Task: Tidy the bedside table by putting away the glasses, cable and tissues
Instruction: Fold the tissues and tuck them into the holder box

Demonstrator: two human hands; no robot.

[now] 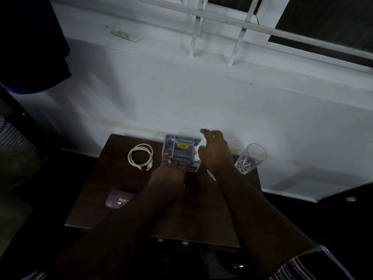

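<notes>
A grey tissue box (180, 148) with a yellow label stands at the back of the dark wooden bedside table (113, 190). My left hand (171, 170) presses on the box's near edge, fingers spread. Over the box's right end, my right hand (215, 152) touches white tissue (196, 153); whether it grips the tissue is hidden. A coiled white cable (140, 156) lies left of the box. A purple glasses case (119, 199) sits near the table's left front. A curved rim (211, 174), perhaps the glasses, peeks out beside my right wrist.
A clear drinking glass (250, 158) stands at the table's back right corner, close to my right arm. A white wall (181, 93) rises directly behind the table, with a barred window (242, 23) above. Dark floor surrounds the table.
</notes>
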